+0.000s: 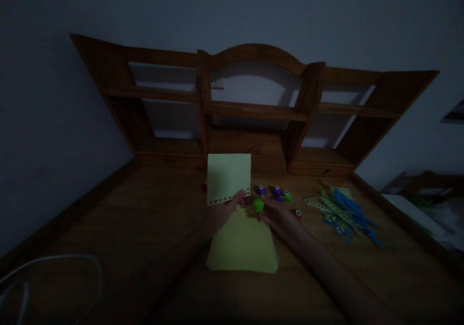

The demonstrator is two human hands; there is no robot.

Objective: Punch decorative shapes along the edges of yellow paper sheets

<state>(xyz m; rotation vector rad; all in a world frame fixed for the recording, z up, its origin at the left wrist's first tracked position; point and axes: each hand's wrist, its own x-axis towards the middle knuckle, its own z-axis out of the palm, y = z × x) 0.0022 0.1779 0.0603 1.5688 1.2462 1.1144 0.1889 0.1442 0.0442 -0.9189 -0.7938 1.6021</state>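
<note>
My left hand [229,209] grips a pale yellow sheet of paper [229,175] at its lower right corner, thumb on the front. A row of small cut-out shapes runs along the sheet's bottom edge. In the fingers of my right hand [277,213] is a small green craft punch [258,205], just right of the sheet and apart from it. Beneath both hands lies a stack of yellow paper [242,247] on the desk. Behind my right hand stand a purple punch [261,189], another purple punch [277,190] and a green punch [286,196].
A red punch [297,214] sits right of my right hand; another red punch [205,185] is partly hidden behind the sheet. Blue and yellow paper strips [344,211] are heaped at the right. A wooden shelf unit [250,110] borders the desk's back. A white cable [68,256] curls at lower left.
</note>
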